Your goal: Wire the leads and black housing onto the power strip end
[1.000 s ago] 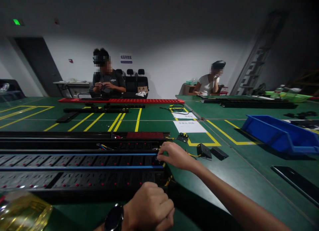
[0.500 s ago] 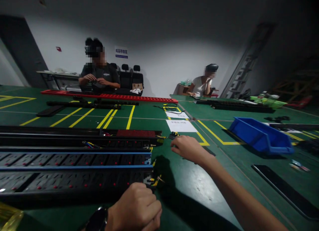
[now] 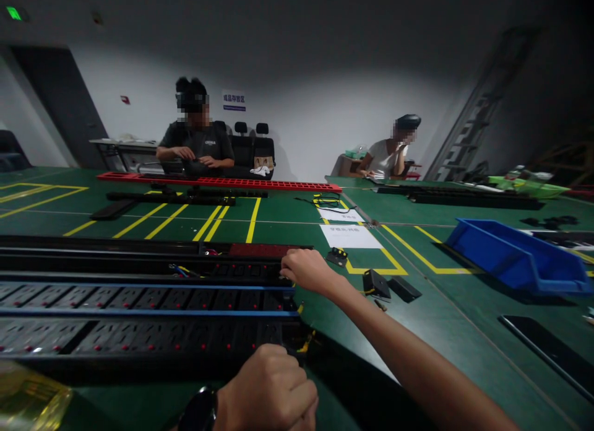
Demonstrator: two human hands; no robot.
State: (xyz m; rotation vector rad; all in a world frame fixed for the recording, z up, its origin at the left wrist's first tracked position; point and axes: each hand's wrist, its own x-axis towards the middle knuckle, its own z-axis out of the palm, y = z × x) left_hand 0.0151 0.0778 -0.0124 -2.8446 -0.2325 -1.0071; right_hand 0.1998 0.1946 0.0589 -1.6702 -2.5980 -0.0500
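Several long black power strips (image 3: 139, 319) lie side by side across the green table (image 3: 417, 307) in front of me, two of them edged in blue. My right hand (image 3: 306, 271) reaches over to the right end of a farther strip (image 3: 241, 269), its fingers curled at that end; what they grip is hidden. My left hand (image 3: 269, 391), with a dark watch on the wrist, is a closed fist at the near strip's right end, where yellow wires (image 3: 305, 343) stick out.
Small black end caps (image 3: 377, 283) and a yellow-tipped part (image 3: 338, 256) lie right of the strips, near a white sheet (image 3: 350, 236). A blue bin (image 3: 515, 254) stands at right. A red strip (image 3: 223, 183) lies farther back, where two seated people work.
My right hand went right toward the small parts, then came back left to the end of the farther strip. My left fist has stayed at the near strip.
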